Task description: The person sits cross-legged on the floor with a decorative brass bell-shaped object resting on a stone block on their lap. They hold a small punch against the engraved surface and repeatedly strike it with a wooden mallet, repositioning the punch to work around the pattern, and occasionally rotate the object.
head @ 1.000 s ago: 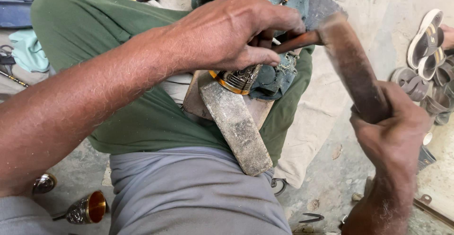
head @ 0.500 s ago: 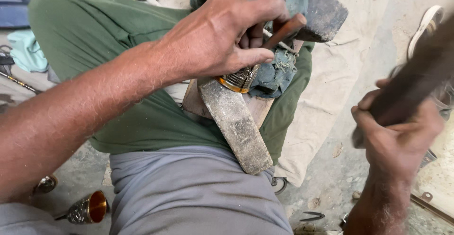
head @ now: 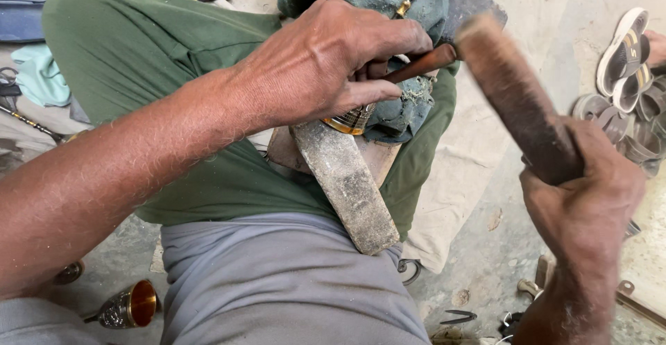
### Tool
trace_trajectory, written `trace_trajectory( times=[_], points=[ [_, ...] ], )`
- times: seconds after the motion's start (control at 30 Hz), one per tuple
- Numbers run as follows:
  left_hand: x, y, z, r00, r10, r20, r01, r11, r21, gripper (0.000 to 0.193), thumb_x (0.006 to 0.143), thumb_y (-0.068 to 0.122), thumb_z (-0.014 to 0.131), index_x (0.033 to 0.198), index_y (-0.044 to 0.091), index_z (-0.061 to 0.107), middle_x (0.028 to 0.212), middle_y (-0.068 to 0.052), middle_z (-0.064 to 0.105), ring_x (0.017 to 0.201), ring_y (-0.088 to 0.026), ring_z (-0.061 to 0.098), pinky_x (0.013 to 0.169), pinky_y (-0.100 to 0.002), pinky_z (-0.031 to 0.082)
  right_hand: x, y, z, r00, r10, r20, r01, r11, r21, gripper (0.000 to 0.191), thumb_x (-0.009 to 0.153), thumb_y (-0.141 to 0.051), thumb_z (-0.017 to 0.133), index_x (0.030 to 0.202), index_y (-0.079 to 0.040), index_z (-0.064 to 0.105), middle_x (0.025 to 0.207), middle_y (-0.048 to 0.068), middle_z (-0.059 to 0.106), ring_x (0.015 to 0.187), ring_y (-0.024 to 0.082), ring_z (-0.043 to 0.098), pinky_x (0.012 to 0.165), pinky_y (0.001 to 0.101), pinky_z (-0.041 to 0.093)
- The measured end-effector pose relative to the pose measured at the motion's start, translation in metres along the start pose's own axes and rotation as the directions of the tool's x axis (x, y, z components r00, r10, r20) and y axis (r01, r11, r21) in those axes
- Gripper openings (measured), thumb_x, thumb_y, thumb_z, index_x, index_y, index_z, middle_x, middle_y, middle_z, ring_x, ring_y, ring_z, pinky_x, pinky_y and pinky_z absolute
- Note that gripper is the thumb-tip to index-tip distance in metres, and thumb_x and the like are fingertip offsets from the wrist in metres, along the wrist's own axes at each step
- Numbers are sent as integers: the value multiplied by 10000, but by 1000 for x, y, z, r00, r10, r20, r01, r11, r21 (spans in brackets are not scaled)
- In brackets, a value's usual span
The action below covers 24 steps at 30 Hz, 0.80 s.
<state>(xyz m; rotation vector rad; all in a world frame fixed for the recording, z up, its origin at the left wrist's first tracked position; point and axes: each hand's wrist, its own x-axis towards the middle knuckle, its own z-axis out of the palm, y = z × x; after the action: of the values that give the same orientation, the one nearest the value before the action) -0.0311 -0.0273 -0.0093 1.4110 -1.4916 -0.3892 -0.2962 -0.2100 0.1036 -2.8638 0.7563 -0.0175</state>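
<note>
Left hand [head: 333, 74] clamped on our punch [head: 420, 64] over the brass cup [head: 350, 118]; right hand [head: 583, 199] gripping the mallet [head: 517, 98], swung back down onto it.

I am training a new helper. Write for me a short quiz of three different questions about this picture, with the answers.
1. True or false: the right hand holds a thick, dark wooden bar.
2. Which thing does the left hand pinch? A) a brown rod-shaped tool B) a sandal C) a goblet
3. Fill in: a small goblet with a golden inside lies on the ground at the lower ____ of the view.

Key: 1 true; 2 A; 3 left.
</note>
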Motion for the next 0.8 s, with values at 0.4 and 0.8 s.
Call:
trace_trajectory(
  times=[0.4,0.8],
  points=[
    [6,3,-4,999,52,-11,-52,998,-17,400,884,137,884,1211,55,668,865,-113,688,800,-313,702,674,-464,493,-13,9,9,992,117,-47,-98,949,299,345,917,25,711,1245,14,607,947,95,690,819,142,686,758,305,571],
    [2,6,-18,997,37,-65,-49,980,-195,429,945,109,821,1340,105,651,1137,-76,742,936,-198,731,833,-343,600,-32,1,45,972,201,-124,-129,891,436,289,950,75,728,1202,-10,616,981,68,670,856,135,667,782,273,577]
  ],
)
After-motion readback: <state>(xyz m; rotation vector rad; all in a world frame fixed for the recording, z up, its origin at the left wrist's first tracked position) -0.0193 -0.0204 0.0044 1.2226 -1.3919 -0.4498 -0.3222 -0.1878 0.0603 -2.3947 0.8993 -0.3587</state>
